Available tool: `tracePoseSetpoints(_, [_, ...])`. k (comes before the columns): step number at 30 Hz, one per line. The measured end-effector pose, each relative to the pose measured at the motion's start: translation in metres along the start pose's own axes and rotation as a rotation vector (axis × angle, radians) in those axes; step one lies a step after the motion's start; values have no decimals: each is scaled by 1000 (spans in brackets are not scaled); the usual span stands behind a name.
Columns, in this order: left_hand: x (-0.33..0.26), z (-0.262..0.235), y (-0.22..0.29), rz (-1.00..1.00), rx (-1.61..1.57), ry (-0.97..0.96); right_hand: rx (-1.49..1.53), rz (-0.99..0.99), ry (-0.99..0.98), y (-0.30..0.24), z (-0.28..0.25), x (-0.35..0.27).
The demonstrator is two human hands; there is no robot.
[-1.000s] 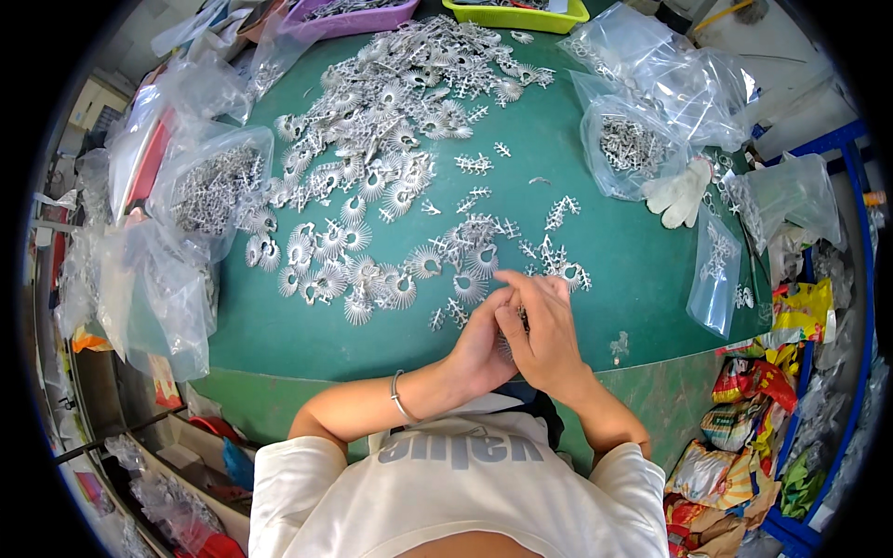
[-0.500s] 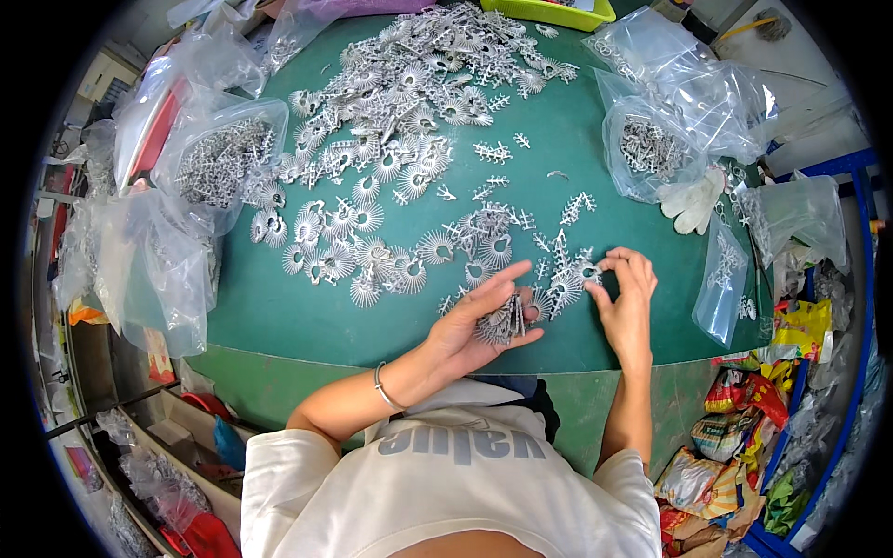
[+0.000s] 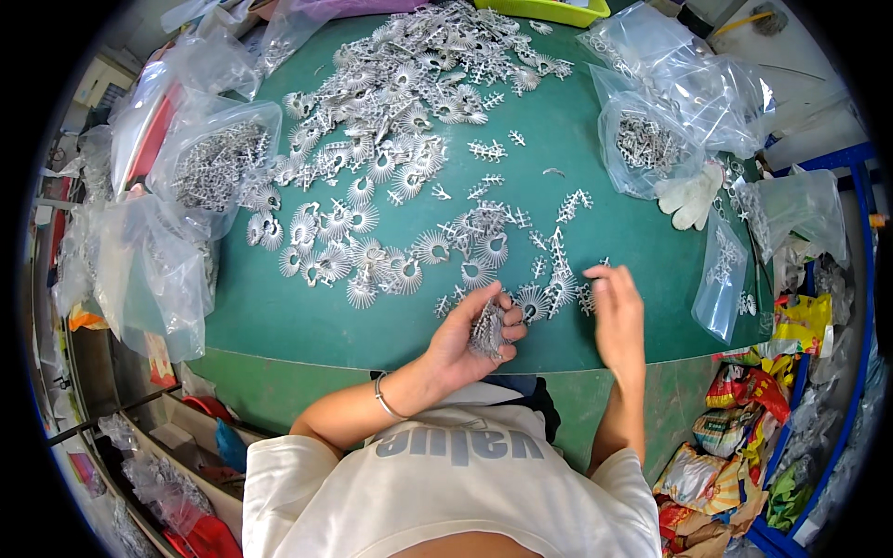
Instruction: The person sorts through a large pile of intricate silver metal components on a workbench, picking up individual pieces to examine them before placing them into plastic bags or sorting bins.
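Note:
My left hand [image 3: 465, 333] is closed round a stack of grey metal fan-shaped pieces [image 3: 485, 331], held just above the table's near edge. Beyond its fingertips lies another fan-shaped piece [image 3: 531, 303] with a round hole. My right hand [image 3: 618, 314] is to the right, fingers bent together and pointing left; what they hold, if anything, is hidden. A small branched metal piece [image 3: 586, 299] shows beside those fingers. Between the hands a line of branched pieces [image 3: 558, 249] runs away from me across the green table [image 3: 446, 344].
A large heap of metal pieces [image 3: 409, 84] covers the far middle. Clear bags of branched parts stand left [image 3: 223, 163] and right [image 3: 646, 144]. A white glove [image 3: 690, 197] lies near the right bag. At the far edge is a yellow-green tray [image 3: 549, 11].
My left fingers have curled in round the stack, where they were spread before. The right hand has come slightly nearer and no longer shows the fan-shaped piece at its fingertips.

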State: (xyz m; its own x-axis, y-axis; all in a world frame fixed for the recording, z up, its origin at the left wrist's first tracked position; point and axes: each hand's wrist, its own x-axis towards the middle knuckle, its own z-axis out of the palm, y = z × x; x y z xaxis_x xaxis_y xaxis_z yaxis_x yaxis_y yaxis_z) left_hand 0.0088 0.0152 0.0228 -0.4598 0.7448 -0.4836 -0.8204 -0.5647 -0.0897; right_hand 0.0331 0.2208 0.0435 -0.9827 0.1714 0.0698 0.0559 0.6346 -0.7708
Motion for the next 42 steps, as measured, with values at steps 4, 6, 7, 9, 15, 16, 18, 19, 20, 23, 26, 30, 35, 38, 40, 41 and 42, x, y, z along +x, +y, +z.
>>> tracePoseSetpoints(4, [-2, 0, -3, -18, 44, -37, -304, -235, -50, 4, 11, -4])
tracePoseSetpoints(6, [-4, 0, -3, -34, 64, -45, -314, -191, -3, 12, 10, -1])
tracePoseSetpoints(7, [-4, -1, -2, -42, 74, -53, -338, -161, 12, 15, 6, 1])
tracePoseSetpoints(9, [-4, -2, -2, -53, 87, -57, -388, -98, -24, 19, -5, 3])
tracePoseSetpoints(15, [-1, -6, -3, -65, 57, -59, -606, -9, 141, 16, -9, 0])
tracePoseSetpoints(16, [0, -6, -4, -64, 62, -48, -618, -62, 129, 12, -7, 0])
tracePoseSetpoints(18, [0, -5, -5, -60, 67, -35, -659, -167, 68, 2, 0, 0])
tracePoseSetpoints(19, [0, -4, -5, -59, 67, -34, -661, -174, 46, 3, 1, 1])
tracePoseSetpoints(20, [0, -3, -6, -57, 68, -33, -663, -181, 24, 6, 3, 1])
tracePoseSetpoints(23, [-1, -1, -5, -53, 67, -25, -605, -274, 10, 13, 2, 5])
tracePoseSetpoints(26, [-1, -2, -5, -34, 78, -4, -492, -310, 46, 19, -4, 10])
tracePoseSetpoints(30, [-1, -1, -7, -32, 91, 5, -441, -231, 170, 33, -7, 14])
tracePoseSetpoints(35, [0, -1, -7, -31, 95, -6, -210, -108, 362, 39, -7, 20])
tracePoseSetpoints(38, [0, 0, -7, -32, 85, -14, 488, 123, 409, 50, -12, 21])
tracePoseSetpoints(40, [-2, 0, -8, -15, 92, -21, 1245, 324, 387, 43, -20, 20])
tracePoseSetpoints(41, [-3, 0, -8, -6, 95, -25, 1577, 228, 132, 64, -24, 22])
tracePoseSetpoints(42, [-3, 0, -8, -6, 99, -31, 1683, 277, 27, 59, -25, 22])
